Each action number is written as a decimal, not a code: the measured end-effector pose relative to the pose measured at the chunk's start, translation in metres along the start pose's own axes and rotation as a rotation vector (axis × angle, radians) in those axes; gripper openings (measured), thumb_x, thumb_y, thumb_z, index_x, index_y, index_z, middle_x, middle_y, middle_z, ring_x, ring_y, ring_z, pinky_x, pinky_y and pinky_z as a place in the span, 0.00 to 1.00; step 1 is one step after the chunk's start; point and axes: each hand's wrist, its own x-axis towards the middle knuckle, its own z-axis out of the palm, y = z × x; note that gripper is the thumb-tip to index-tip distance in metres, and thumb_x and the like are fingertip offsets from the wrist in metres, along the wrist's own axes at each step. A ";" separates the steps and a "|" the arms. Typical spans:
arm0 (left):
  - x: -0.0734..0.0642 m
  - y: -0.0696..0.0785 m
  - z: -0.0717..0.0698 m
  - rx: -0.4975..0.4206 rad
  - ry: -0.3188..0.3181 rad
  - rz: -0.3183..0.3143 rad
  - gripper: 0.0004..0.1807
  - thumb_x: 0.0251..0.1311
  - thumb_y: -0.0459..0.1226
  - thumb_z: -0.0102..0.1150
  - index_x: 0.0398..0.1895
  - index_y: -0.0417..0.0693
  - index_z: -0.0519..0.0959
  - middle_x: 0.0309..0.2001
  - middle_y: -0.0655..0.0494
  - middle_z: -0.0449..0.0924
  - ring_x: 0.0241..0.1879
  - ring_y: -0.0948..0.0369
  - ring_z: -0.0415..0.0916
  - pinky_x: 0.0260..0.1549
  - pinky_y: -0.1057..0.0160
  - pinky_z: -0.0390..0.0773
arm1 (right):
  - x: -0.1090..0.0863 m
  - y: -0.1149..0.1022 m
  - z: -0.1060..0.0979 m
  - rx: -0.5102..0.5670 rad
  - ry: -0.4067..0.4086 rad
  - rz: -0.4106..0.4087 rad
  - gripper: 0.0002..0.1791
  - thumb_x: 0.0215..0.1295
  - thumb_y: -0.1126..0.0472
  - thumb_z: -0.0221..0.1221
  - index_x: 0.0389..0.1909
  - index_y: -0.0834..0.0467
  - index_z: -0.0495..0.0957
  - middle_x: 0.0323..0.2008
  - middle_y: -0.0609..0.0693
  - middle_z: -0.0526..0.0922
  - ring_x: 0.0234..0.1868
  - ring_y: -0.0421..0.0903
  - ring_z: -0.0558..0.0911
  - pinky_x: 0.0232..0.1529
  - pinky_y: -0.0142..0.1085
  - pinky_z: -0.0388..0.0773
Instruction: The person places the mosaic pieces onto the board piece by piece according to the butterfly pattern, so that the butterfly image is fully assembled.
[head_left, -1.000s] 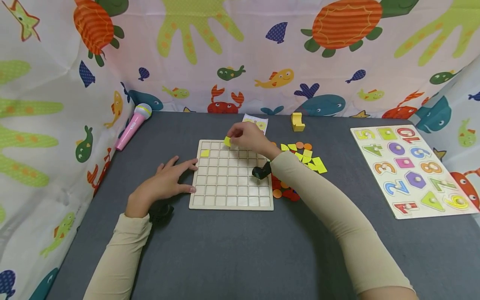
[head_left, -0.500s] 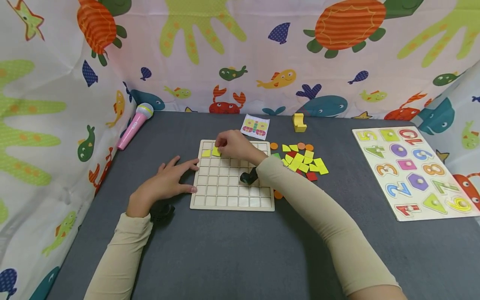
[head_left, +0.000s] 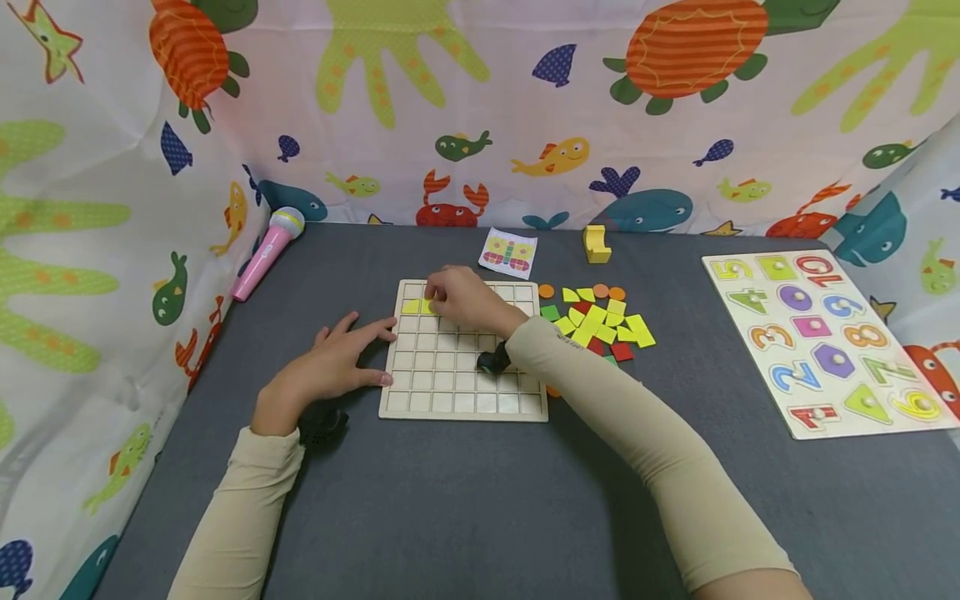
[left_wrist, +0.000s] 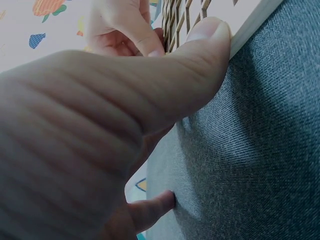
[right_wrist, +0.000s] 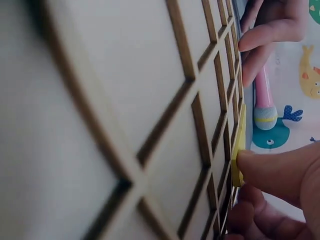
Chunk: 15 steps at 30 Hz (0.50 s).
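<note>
A wooden grid board (head_left: pixel 453 402) lies flat on the grey table. One yellow square tile (head_left: pixel 410 307) sits in a cell near its upper left corner. My right hand (head_left: pixel 472 302) pinches a second yellow square tile (head_left: pixel 427 307) at the neighbouring cell to the right. In the right wrist view, the thumb presses on that tile (right_wrist: pixel 236 172), close against the grid; whether it is fully seated I cannot tell. My left hand (head_left: pixel 330 362) has its fingers spread, and its thumb (left_wrist: pixel 212 37) and forefinger touch the board's left edge.
Loose yellow, red, green and orange pieces (head_left: pixel 596 317) lie right of the board, partly under the right forearm. Behind the board are a pattern card (head_left: pixel 508 253) and a yellow block (head_left: pixel 596 245). A pink microphone (head_left: pixel 262 258) lies at left, a number puzzle (head_left: pixel 817 342) at right.
My right hand has moved left and down with the second yellow tile, bringing it beside the first one. The pattern card has come into full view. My left hand has stayed put.
</note>
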 end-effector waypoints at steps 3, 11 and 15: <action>0.000 0.000 0.001 0.001 0.005 0.005 0.48 0.65 0.45 0.76 0.85 0.50 0.61 0.81 0.41 0.62 0.82 0.30 0.33 0.71 0.21 0.33 | -0.003 0.000 0.000 -0.032 -0.023 -0.018 0.08 0.73 0.69 0.63 0.48 0.64 0.86 0.41 0.56 0.86 0.39 0.49 0.80 0.46 0.39 0.78; -0.001 0.002 0.002 -0.001 0.016 0.007 0.49 0.66 0.45 0.76 0.85 0.50 0.60 0.80 0.42 0.65 0.82 0.30 0.34 0.71 0.22 0.33 | -0.015 -0.004 -0.005 -0.141 -0.093 -0.142 0.09 0.75 0.72 0.60 0.44 0.64 0.89 0.39 0.56 0.84 0.39 0.48 0.75 0.44 0.36 0.72; -0.002 0.004 0.002 -0.010 0.024 0.019 0.48 0.66 0.45 0.76 0.84 0.48 0.61 0.78 0.42 0.67 0.82 0.29 0.34 0.71 0.21 0.33 | -0.022 -0.006 -0.010 -0.114 -0.134 -0.162 0.07 0.76 0.68 0.64 0.45 0.64 0.90 0.40 0.55 0.85 0.41 0.48 0.79 0.47 0.36 0.77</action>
